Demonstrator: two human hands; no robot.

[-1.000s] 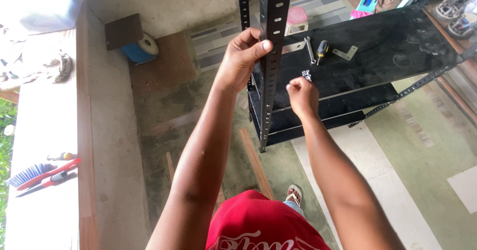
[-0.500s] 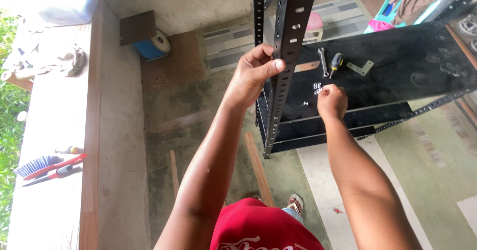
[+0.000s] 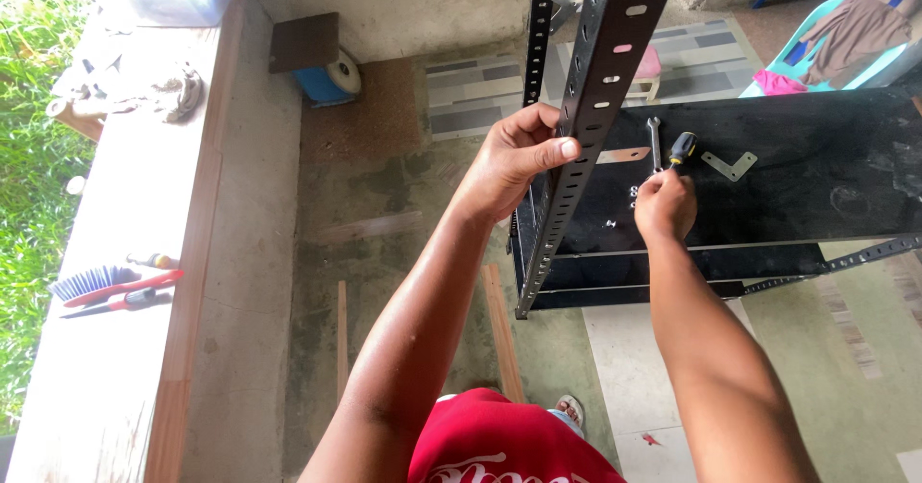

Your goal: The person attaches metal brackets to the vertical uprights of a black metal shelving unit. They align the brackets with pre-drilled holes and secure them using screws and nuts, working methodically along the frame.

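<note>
The slotted black upright post (image 3: 586, 128) of a metal shelving rack is grasped by the left hand (image 3: 514, 156), fingers wrapped around its edge. The right hand (image 3: 665, 205) is clenched on the black shelf (image 3: 816, 176), what it holds hidden. Just beyond it lie a wrench (image 3: 655, 142), a screwdriver (image 3: 682, 147) and an angle bracket (image 3: 728, 164).

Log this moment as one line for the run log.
left hand: grips slotted black upright | right hand: on black shelf, reaching at small bolts | nearby: screwdriver, wrench, angle bracket
</note>
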